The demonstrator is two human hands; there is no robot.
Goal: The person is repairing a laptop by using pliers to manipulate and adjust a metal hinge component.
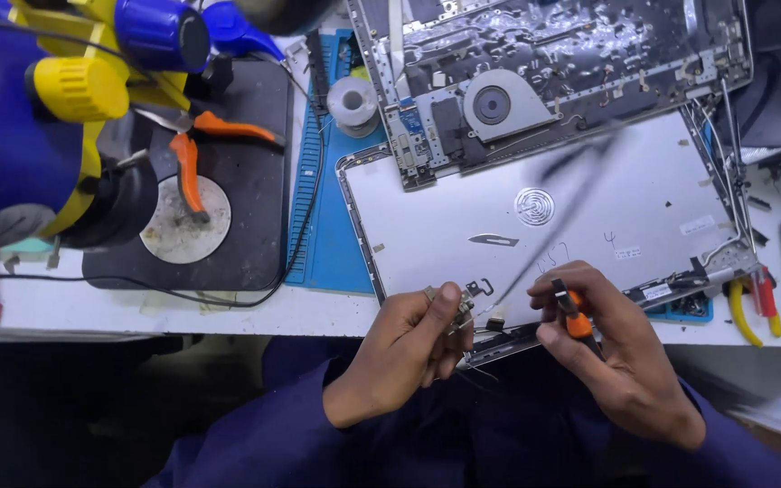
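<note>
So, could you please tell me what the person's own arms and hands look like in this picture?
Both hands are bare, with no gloves, rings or watch that I can see. The left hand and the right hand each come out of a long dark navy-blue sleeve of plain cloth that ends at the wrist. No markings or cables show on either arm.

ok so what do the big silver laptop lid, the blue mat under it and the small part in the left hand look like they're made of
Laptop lid: looks like brushed aluminium or metal-look plastic, with a matte silver sheen. Blue mat: probably silicone or rubber, dull with moulded ridges. Small part pinched by the left hand: seems bare metal, grey and glinting, likely a hinge bracket; too small to be sure.
</note>
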